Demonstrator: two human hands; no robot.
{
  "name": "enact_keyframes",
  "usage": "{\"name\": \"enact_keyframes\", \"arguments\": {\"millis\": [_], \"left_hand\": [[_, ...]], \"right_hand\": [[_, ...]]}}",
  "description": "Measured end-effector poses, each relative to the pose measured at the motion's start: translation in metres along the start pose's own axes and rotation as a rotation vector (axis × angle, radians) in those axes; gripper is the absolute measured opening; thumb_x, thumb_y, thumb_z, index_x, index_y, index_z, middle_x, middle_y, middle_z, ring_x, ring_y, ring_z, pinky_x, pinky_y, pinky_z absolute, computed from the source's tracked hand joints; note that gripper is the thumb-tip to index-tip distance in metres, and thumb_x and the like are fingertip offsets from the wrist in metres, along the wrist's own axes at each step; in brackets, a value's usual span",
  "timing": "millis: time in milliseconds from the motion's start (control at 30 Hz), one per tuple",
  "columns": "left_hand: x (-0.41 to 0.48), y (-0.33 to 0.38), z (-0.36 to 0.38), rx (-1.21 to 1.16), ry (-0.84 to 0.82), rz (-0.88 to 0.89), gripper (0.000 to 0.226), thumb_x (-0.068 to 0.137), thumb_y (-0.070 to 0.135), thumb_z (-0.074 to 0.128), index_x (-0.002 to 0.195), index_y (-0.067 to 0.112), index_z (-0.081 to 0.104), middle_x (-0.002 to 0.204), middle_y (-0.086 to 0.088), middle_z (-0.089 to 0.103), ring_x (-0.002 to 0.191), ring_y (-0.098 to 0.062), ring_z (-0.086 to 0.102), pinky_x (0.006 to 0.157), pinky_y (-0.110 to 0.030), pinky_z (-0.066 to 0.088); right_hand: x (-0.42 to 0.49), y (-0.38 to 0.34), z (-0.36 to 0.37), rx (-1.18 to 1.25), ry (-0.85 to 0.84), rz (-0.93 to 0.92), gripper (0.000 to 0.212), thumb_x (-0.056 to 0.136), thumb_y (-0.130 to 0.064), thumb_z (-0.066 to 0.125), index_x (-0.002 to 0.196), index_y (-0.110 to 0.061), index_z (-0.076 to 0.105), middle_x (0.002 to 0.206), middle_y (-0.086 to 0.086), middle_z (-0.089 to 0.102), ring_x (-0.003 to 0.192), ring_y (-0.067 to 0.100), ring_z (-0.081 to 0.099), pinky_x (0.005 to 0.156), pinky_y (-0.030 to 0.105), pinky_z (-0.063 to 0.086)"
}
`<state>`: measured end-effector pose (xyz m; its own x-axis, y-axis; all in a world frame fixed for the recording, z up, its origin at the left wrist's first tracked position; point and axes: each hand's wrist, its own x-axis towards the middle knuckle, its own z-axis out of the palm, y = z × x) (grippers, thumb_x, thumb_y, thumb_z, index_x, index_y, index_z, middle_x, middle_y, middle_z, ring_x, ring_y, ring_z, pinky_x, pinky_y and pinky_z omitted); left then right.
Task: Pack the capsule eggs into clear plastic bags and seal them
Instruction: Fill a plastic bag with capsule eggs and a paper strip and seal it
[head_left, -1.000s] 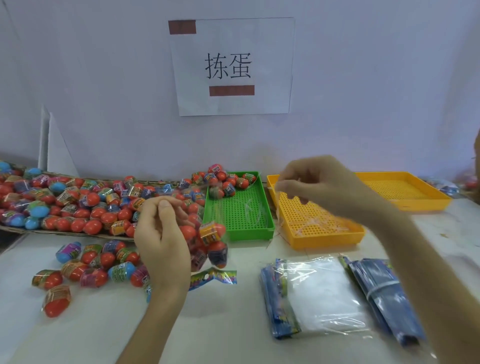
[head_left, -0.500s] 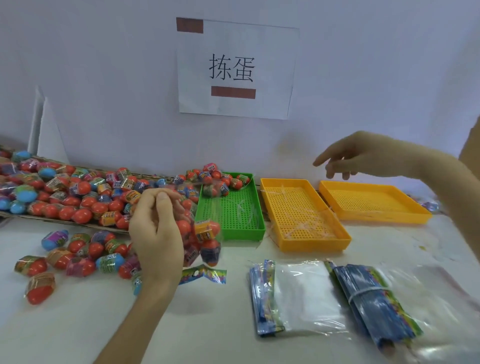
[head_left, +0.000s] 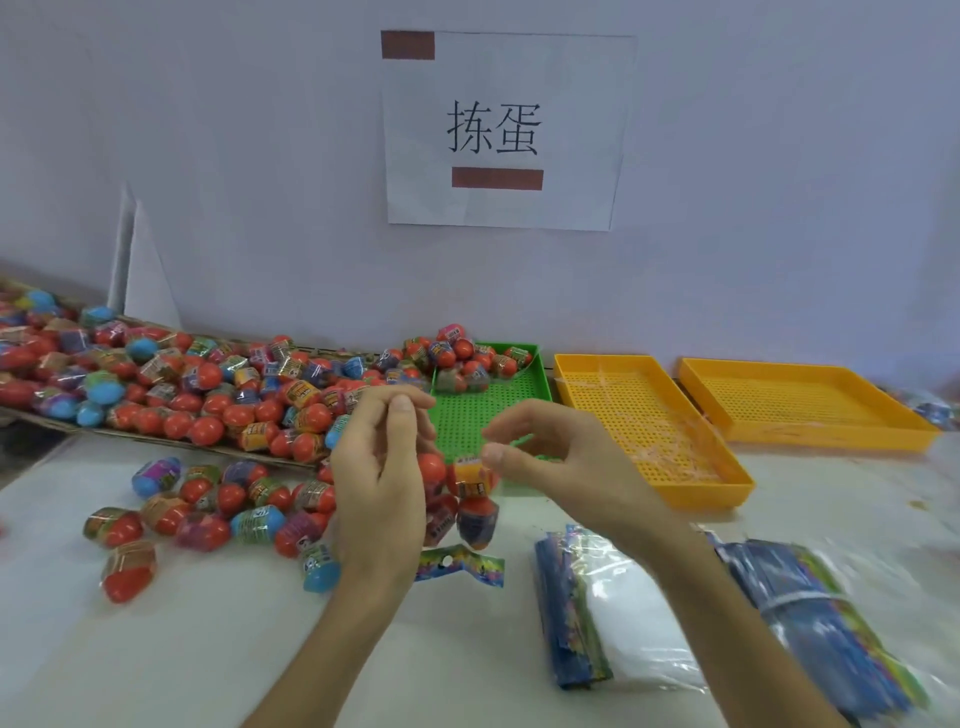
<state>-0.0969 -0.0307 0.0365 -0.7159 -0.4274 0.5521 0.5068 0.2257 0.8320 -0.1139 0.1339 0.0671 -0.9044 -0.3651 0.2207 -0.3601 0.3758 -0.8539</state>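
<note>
At the far left a big heap of capsule eggs (head_left: 171, 384), mostly red with some blue, lies on a flat cardboard sheet (head_left: 47, 423) against the wall. In front of it more loose eggs (head_left: 208, 512) are scattered on the white table (head_left: 156, 665). Next comes my left hand (head_left: 382, 488), raised above the table with the back of it toward me. Its thumb and fingertips are pressed together at the top, and they pinch the upper edge of a clear plastic bag (head_left: 457, 499). The bag hangs down from this pinch with several eggs inside, and its colourful printed header (head_left: 460, 565) is at the low end, close to the table. Behind the bag stands a green perforated tray (head_left: 488, 410) with a small group of eggs in its far corner. My right hand (head_left: 566, 467) is just to the right of the bag, with the fingers curled and the thumb tip right at the bag's upper part; I cannot tell if it really grips the plastic or only touches it. Under my right forearm lies a stack of empty bags (head_left: 608, 618), and another bundle of blue bags (head_left: 815, 634) lies further right. Beyond them are two yellow perforated trays, one near (head_left: 649, 421) and one far right (head_left: 800, 402).
</note>
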Motion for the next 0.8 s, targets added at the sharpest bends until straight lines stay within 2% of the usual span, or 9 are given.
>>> {"name": "enact_keyframes", "arguments": {"millis": [67, 167, 267, 333, 400, 500, 600, 700, 800], "left_hand": [[0.001, -0.001, 0.0, -0.025, -0.009, -0.005, 0.026, 0.103, 0.026, 0.042, 0.091, 0.027, 0.064, 0.079, 0.004, 0.063, 0.071, -0.003, 0.059, 0.067, -0.012, 0.048], [0.002, 0.001, 0.002, -0.092, -0.02, -0.061, 0.026, 0.104, 0.028, 0.045, 0.092, 0.026, 0.068, 0.076, 0.006, 0.064, 0.069, -0.001, 0.058, 0.068, -0.014, 0.05], [0.003, 0.005, 0.004, -0.273, -0.103, -0.227, 0.029, 0.096, 0.054, 0.053, 0.097, 0.032, 0.072, 0.08, 0.006, 0.068, 0.072, -0.008, 0.063, 0.066, -0.022, 0.053], [0.005, 0.007, 0.005, -0.449, -0.184, -0.383, 0.049, 0.079, 0.066, 0.06, 0.111, 0.029, 0.069, 0.089, 0.001, 0.072, 0.077, -0.014, 0.066, 0.067, -0.028, 0.056], [0.006, 0.006, 0.005, -0.535, -0.225, -0.47, 0.054, 0.078, 0.057, 0.069, 0.117, 0.019, 0.065, 0.095, -0.002, 0.072, 0.083, -0.015, 0.068, 0.073, -0.032, 0.057], [0.003, 0.002, 0.004, -0.443, -0.257, -0.447, 0.029, 0.078, 0.036, 0.071, 0.099, 0.018, 0.068, 0.091, -0.003, 0.07, 0.085, -0.015, 0.067, 0.075, -0.03, 0.055], [0.001, 0.0, 0.003, -0.36, -0.271, -0.376, 0.012, 0.079, 0.036, 0.07, 0.083, 0.025, 0.072, 0.084, 0.0, 0.071, 0.08, -0.012, 0.066, 0.071, -0.024, 0.055], [0.0, -0.001, 0.004, -0.269, -0.255, -0.296, 0.016, 0.082, 0.035, 0.069, 0.088, 0.021, 0.073, 0.082, 0.001, 0.072, 0.079, -0.013, 0.069, 0.069, -0.023, 0.056], [0.001, -0.005, 0.003, -0.219, -0.177, -0.266, 0.007, 0.09, 0.023, 0.07, 0.087, 0.018, 0.073, 0.08, 0.002, 0.072, 0.076, -0.011, 0.068, 0.066, -0.021, 0.056]], "right_hand": [[0.002, 0.004, 0.012, 0.141, 0.125, -0.011, 0.012, 0.086, -0.028, 0.078, 0.084, -0.018, 0.072, 0.078, -0.004, 0.075, 0.072, 0.008, 0.07, 0.065, 0.016, 0.053], [-0.003, 0.007, 0.019, 0.228, 0.209, 0.0, 0.014, 0.085, -0.022, 0.079, 0.073, -0.02, 0.072, 0.071, 0.002, 0.074, 0.067, 0.015, 0.07, 0.062, 0.022, 0.056], [-0.007, 0.006, 0.016, 0.331, 0.3, 0.007, 0.014, 0.087, -0.021, 0.078, 0.073, -0.02, 0.075, 0.068, 0.003, 0.072, 0.065, 0.014, 0.069, 0.057, 0.024, 0.054], [-0.009, 0.005, 0.012, 0.392, 0.367, 0.004, 0.012, 0.087, -0.021, 0.077, 0.074, -0.02, 0.076, 0.067, 0.002, 0.072, 0.063, 0.013, 0.068, 0.056, 0.022, 0.053], [-0.01, 0.005, 0.008, 0.446, 0.425, 0.016, 0.009, 0.081, -0.027, 0.079, 0.074, -0.022, 0.077, 0.068, 0.001, 0.072, 0.064, 0.012, 0.068, 0.059, 0.026, 0.054], [-0.01, 0.007, 0.003, 0.507, 0.484, 0.047, 0.013, 0.076, -0.036, 0.078, 0.079, -0.023, 0.079, 0.073, 0.001, 0.073, 0.07, 0.014, 0.068, 0.069, 0.035, 0.058], [-0.01, 0.009, 0.003, 0.48, 0.477, 0.044, 0.001, 0.082, -0.027, 0.078, 0.082, -0.027, 0.08, 0.077, -0.001, 0.075, 0.072, 0.012, 0.069, 0.067, 0.027, 0.056], [-0.01, 0.009, 0.004, 0.465, 0.469, 0.031, 0.003, 0.082, -0.027, 0.08, 0.082, -0.029, 0.078, 0.079, -0.002, 0.075, 0.072, 0.01, 0.07, 0.064, 0.02, 0.054], [-0.01, 0.007, 0.005, 0.526, 0.426, 0.076, 0.024, 0.077, -0.041, 0.076, 0.091, -0.022, 0.075, 0.083, 0.002, 0.076, 0.077, 0.014, 0.073, 0.065, 0.021, 0.055]]}}
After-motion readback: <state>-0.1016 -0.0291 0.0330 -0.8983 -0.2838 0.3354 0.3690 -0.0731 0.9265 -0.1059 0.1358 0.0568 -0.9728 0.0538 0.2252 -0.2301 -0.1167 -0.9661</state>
